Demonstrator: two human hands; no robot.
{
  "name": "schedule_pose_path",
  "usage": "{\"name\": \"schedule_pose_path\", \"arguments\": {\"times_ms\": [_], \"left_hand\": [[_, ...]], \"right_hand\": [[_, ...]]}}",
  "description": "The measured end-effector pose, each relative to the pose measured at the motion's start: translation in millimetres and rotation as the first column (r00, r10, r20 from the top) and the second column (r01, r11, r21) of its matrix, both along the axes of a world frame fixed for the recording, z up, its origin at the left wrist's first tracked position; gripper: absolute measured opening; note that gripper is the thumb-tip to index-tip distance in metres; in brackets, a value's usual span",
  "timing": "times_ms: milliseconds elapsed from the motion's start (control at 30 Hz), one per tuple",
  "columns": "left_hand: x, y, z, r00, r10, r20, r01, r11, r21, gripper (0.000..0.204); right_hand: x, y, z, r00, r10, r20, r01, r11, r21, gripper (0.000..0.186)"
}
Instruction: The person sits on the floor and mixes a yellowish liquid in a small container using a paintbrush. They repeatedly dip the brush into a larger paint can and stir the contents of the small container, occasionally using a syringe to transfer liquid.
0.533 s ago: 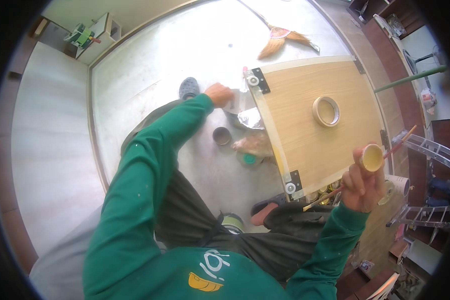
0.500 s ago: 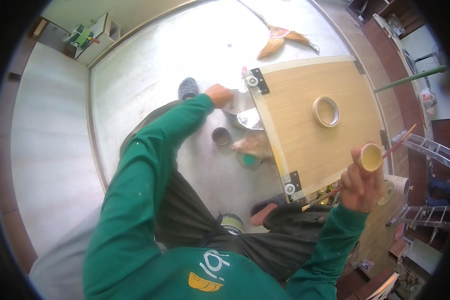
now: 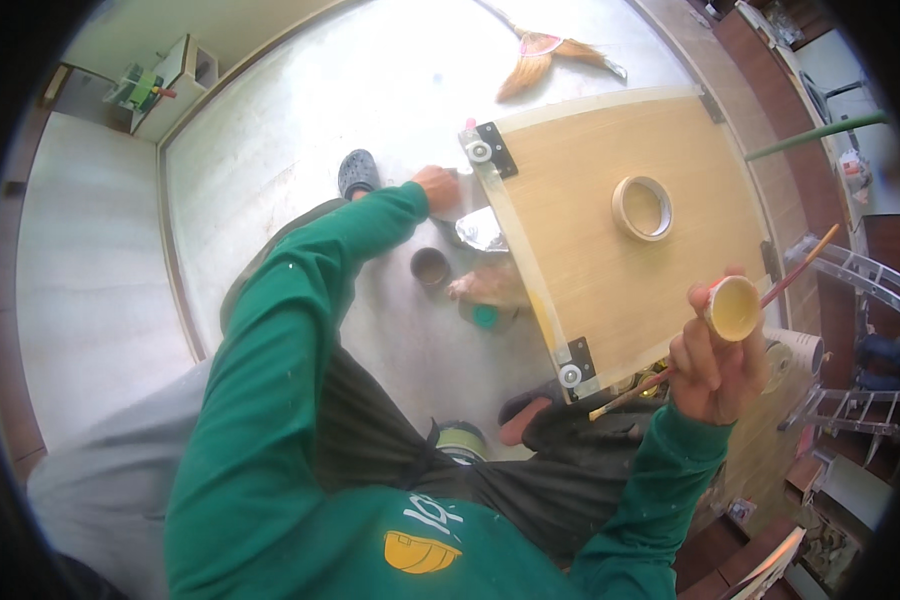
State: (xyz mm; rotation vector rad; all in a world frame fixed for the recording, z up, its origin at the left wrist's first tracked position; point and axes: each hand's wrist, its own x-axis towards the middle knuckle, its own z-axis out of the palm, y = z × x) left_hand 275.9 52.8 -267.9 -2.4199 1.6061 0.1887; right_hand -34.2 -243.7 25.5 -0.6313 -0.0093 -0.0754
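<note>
My right hand (image 3: 710,370) is closed round a small cup (image 3: 733,308) with pale yellow stuff inside. A long thin paintbrush (image 3: 802,262) runs through the same hand, its bristles pointing down and left. Past the left edge of a wooden panel with casters (image 3: 580,270), my left hand (image 3: 437,188) is held in a curl; what is in it, if anything, is hidden. Close below that hand are a silvery crumpled wrapper (image 3: 481,230) and a dark round pot (image 3: 431,268). On the panel lies a roll of masking tape (image 3: 642,208).
A broom (image 3: 540,60) lies on the pale floor beyond the panel. Beside the pot are a pinkish-brown bag (image 3: 490,284) and a green lid (image 3: 485,317). Metal ladders (image 3: 865,410) and a green pole (image 3: 815,135) are at the right.
The view has shifted slightly, so the panel and floor items sit further left. The cup has tilted a little in my right hand. My left hand stays near the panel's edge.
</note>
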Motion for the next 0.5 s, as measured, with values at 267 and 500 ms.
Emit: {"name": "schedule_pose_path", "arguments": {"times_ms": [267,500], "left_hand": [[-2.0,-3.5,-6.6,1.000,0.011,0.000,-0.011,1.000,-0.022,0.015],[-11.6,0.9,20.8,0.997,0.067,-0.027,-0.069,0.996,-0.064,0.010]], "right_hand": [[-7.6,0.6,4.1,1.000,-0.022,0.005,0.022,1.000,0.000,0.050],[-8.4,0.2,3.0,1.000,-0.026,-0.012,0.026,1.000,-0.010,0.051]]}}
